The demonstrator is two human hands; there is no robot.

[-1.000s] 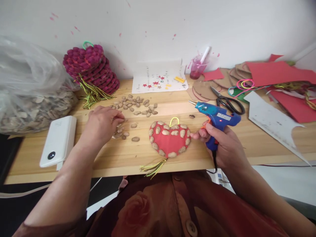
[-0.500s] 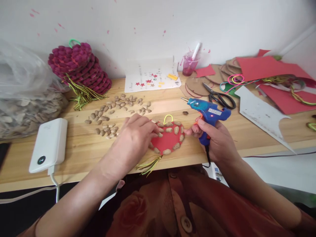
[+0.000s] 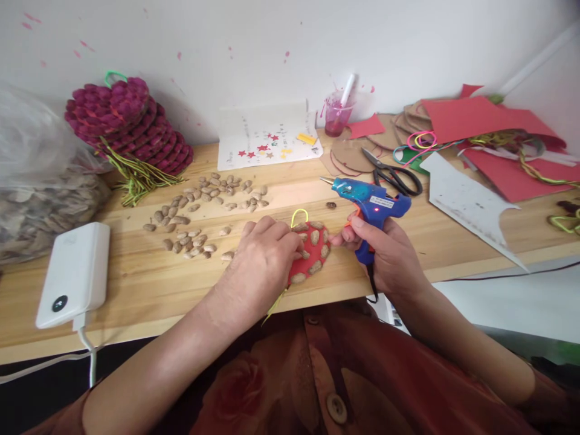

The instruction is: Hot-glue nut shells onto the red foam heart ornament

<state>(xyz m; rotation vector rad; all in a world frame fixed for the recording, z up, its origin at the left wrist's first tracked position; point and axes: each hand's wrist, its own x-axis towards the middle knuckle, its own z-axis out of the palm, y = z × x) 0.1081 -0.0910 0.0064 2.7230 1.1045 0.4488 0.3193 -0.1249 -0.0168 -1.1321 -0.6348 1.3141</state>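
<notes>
My left hand [image 3: 265, 260] reaches over a red piece [image 3: 299, 266] rimmed with peanuts in their shells. Its fingers are pinched at a peanut [image 3: 305, 255] on the red surface, and the hand covers the piece's left side. A yellow loop [image 3: 299, 215] stands up from the top edge, while a yellow-green tassel shows below. My right hand [image 3: 396, 251] is wrapped around the handle of a blue hot glue gun [image 3: 362, 192], nozzle pointing left above the table. That hand's fingertips reach the right edge of the red piece.
Loose peanuts [image 3: 194, 240] lie to the left, near a white power bank [image 3: 75, 275] and a bag of peanuts [image 3: 45, 205]. A purple stacked ornament [image 3: 136, 127] leans at the wall. Scissors [image 3: 394, 175], a cup [image 3: 338, 115], cardboard and red paper [image 3: 480, 124] occupy the right.
My left hand has moved right and down over the red piece, hiding more of it. My right hand keeps its hold on the glue gun. The whole view has shifted slightly.
</notes>
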